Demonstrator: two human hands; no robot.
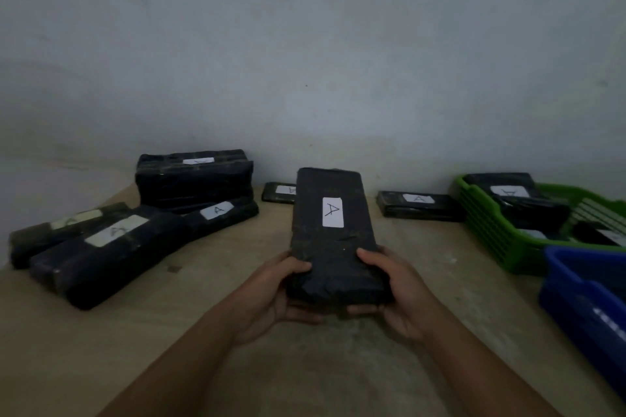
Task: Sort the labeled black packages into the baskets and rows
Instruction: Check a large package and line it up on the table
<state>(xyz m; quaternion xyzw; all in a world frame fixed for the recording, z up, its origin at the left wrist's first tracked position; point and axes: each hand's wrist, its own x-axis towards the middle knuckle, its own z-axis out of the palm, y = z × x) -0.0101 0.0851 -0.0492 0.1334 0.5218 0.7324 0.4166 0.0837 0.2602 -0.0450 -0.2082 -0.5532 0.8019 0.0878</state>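
Black package [333, 234] at frame centre, held over the worktop [203, 298], long axis running away toward the wall [305, 44], near end clasped by left hand [271, 294] and right hand [396, 294], thumbs on top, underside hidden, blue basket [576, 298] cut off lower right.

I saw a long black package [333, 240] with a white "A" label, held lengthwise at centre. Other A-labelled packages [101, 257] lay piled at left and 2 flat packages [420, 208] lay by the wall. More filled the green basket [491, 237] beside the blue basket [582, 298].
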